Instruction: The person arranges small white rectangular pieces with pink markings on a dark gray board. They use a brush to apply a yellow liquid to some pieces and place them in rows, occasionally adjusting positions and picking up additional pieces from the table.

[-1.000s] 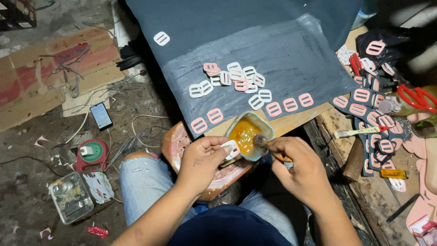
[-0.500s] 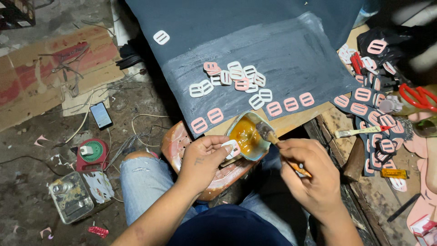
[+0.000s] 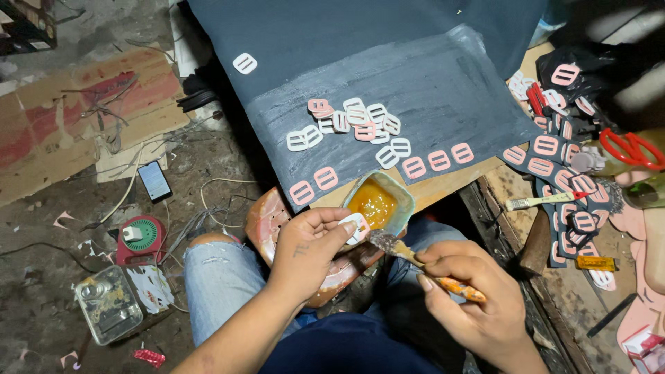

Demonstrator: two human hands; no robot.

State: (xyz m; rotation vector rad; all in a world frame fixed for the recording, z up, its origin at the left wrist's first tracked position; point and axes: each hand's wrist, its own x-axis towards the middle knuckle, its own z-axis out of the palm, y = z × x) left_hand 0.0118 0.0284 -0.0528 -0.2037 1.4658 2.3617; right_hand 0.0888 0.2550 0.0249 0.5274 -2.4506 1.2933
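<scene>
**Glue brush at the buckle piece**

I see the white buckle piece [image 3: 355, 227] pinched in my left hand [image 3: 305, 253], just in front of the glue tub [image 3: 378, 202]. My right hand [image 3: 471, 305] is closed around a brush [image 3: 415, 258] whose bristles sit beside that piece. Beyond the tub, on the dark sheet [image 3: 388, 90], a row of pink pieces [image 3: 438, 160] lies nearest, with a loose heap of white and pink ones [image 3: 353, 121] further out. Right of the tub, more pieces [image 3: 554, 166] lie on dark cut-outs near red scissors [image 3: 632, 147]. By my reckoning many are laid out already and the heap is left.
</scene>
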